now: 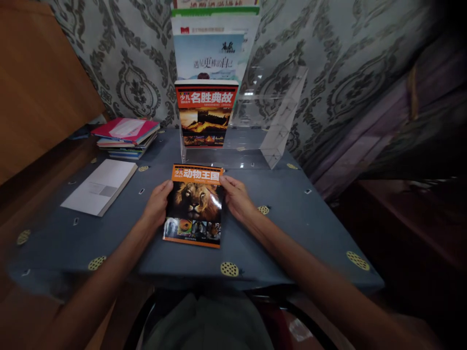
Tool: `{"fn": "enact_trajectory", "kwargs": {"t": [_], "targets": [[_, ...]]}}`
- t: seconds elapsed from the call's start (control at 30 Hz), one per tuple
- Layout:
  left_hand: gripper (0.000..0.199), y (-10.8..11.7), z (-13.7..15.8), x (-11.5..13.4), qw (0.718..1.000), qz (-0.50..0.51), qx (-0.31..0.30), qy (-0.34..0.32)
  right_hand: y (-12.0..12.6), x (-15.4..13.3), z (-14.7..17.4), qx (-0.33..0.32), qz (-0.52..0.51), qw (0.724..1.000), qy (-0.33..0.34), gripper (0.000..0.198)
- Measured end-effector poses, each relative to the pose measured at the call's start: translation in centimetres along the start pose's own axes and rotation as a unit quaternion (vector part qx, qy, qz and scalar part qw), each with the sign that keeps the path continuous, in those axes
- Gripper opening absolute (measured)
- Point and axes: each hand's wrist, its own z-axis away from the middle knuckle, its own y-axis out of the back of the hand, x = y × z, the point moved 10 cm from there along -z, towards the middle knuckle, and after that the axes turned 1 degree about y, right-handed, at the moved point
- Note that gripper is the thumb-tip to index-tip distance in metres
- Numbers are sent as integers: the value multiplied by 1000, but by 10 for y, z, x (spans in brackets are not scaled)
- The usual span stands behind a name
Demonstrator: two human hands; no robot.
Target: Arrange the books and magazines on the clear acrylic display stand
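Observation:
A book with a lion on its dark cover and an orange title band (194,206) is held between my two hands over the table. My left hand (159,200) grips its left edge near the top, and my right hand (236,195) grips the right edge at about the same height. Its front cover faces me. Just beyond it rises a clear acrylic book rack (282,119). In the rack's lowest tier, on the left, leans a red-titled book with a Great Wall picture (206,114). Behind that one stands a pale blue book (207,53).
A white book (100,187) lies on the left of the blue pineapple-print tablecloth (292,228). Farther back is a stack of books with a pink one on top (126,130). Brown wooden furniture (40,73) borders the left side, and patterned wallpaper (134,87) is behind.

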Motion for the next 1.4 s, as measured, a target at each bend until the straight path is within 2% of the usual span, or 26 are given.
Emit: {"fn": "enact_trajectory", "kwargs": {"t": [0.1, 0.17, 0.2, 0.27, 0.33, 0.43, 0.5, 0.53, 0.6, 0.73, 0.87, 1.03, 1.23, 1.33, 1.4], "targets": [[30, 2, -8, -15, 999, 22, 16, 33, 12, 3, -21, 13, 46, 999, 14, 41], [28, 5, -10, -21, 999, 20, 20, 40, 23, -2, -31, 41, 139, 989, 40, 37], [29, 7, -10, -23, 999, 10, 24, 37, 26, -8, -32, 56, 209, 974, 67, 34], [39, 13, -9, -23, 999, -21, 36, 26, 14, -23, -24, 61, 366, 917, 145, 29], [60, 17, -7, -20, 998, -54, 37, 16, -24, -25, -6, -10, 489, 843, 221, 31], [84, 13, -5, -16, 995, -94, 6, 12, -92, 5, 26, -216, 560, 757, 259, 38], [85, 11, -5, -15, 993, -119, -5, 24, -110, 22, 35, -271, 587, 721, 247, 45], [83, 11, -5, -16, 991, -131, -4, 33, -111, 26, 32, -272, 603, 712, 235, 49], [78, 11, -5, -18, 987, -149, 3, 54, -97, 29, 19, -240, 634, 707, 202, 54], [71, 13, -6, -21, 984, -158, 13, 77, -50, 20, -7, -154, 671, 710, 149, 55], [74, 15, -6, -22, 986, -153, 12, 68, -24, 12, -8, -117, 675, 718, 124, 56], [90, 9, -2, -18, 991, -128, -1, 43, -28, 4, 24, -111, 694, 700, 127, 53], [105, 5, -1, -17, 994, -99, -20, 30, -37, 1, 58, -144, 701, 689, 117, 57], [97, 10, -6, -21, 988, -148, -28, 29, -35, -1, 60, -145, 698, 693, 108, 57], [79, 16, -12, -17, 972, -235, -27, 8, -34, -1, 59, -143, 691, 700, 112, 55]]}}
